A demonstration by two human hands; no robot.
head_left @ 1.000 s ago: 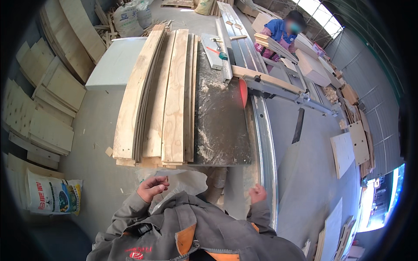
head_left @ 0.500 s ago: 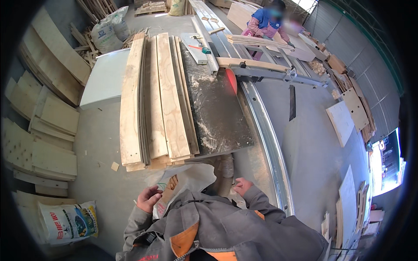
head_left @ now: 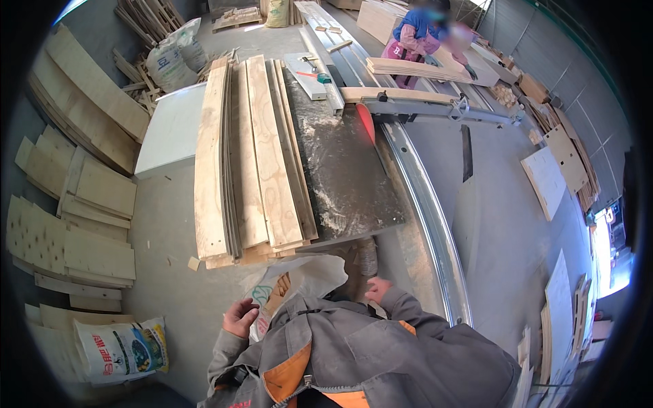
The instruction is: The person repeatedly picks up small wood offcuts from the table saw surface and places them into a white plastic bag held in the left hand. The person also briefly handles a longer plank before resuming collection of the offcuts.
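My left hand (head_left: pixel 240 317) hangs over the floor in front of my jacket, fingers loosely apart and nothing in them. Just beside it is a white woven sack (head_left: pixel 320 273) with wood offcuts (head_left: pixel 279 291) in its mouth. My right hand (head_left: pixel 378 290) is low at the sack's right, near a ribbed hose (head_left: pixel 367 257); its fingers are curled in and I see nothing in them. Beyond both hands, stacked long plywood strips (head_left: pixel 272 156) lie on a dark, dusty saw table (head_left: pixel 347 177). A red guard (head_left: pixel 366 124) stands at the table's right edge.
A metal rail (head_left: pixel 432 224) runs along the table's right, with a fence (head_left: pixel 435 110) across it. At the far right a co-worker (head_left: pixel 418 37) bends over a stack of strips (head_left: pixel 415 68). Plywood panels (head_left: pixel 102 183) lean at the left; a printed sack (head_left: pixel 122 350) lies nearer.
The view has shifted slightly, so the scene sits a little further right. My left hand's fingers have drawn in slightly. The co-worker still leans over the strips. Nothing was taken hold of.
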